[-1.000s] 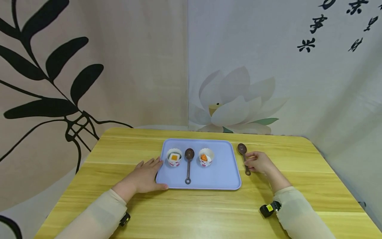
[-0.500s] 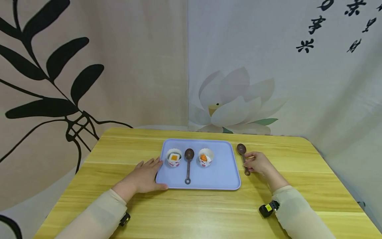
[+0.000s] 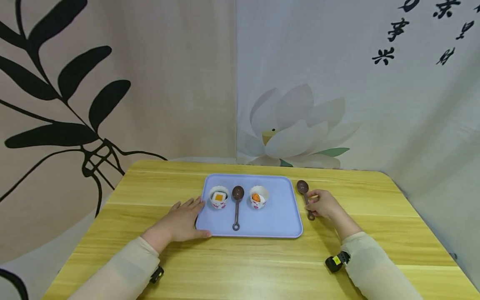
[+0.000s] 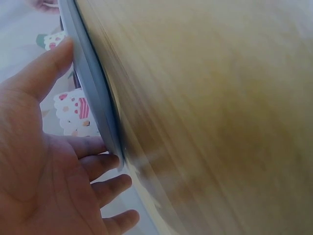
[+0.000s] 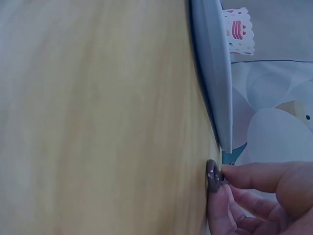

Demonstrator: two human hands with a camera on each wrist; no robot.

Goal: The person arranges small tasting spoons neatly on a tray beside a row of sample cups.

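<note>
My left hand (image 3: 178, 223) lies at the left edge of the pale blue tray (image 3: 279, 223), its thumb at the near corner and its fingers spread along the side. The left wrist view shows that hand's palm (image 4: 44, 176) with the fingertips at the tray's rim (image 4: 93, 73). To the right of the tray, my right hand (image 3: 324, 204) pinches the handle of a brown spoon (image 3: 302, 186) lying on the table, bowl pointing away. Up close, thumb and fingers hold the spoon's handle near its ring end (image 5: 212, 176).
On the tray stand two patterned paper cups, one with a white and yellow piece (image 3: 219, 197), the other with an orange piece (image 3: 256, 198). Another brown spoon (image 3: 238, 193) lies between them. The wooden table (image 3: 255, 266) meets a printed curtain (image 3: 187, 83) at the back.
</note>
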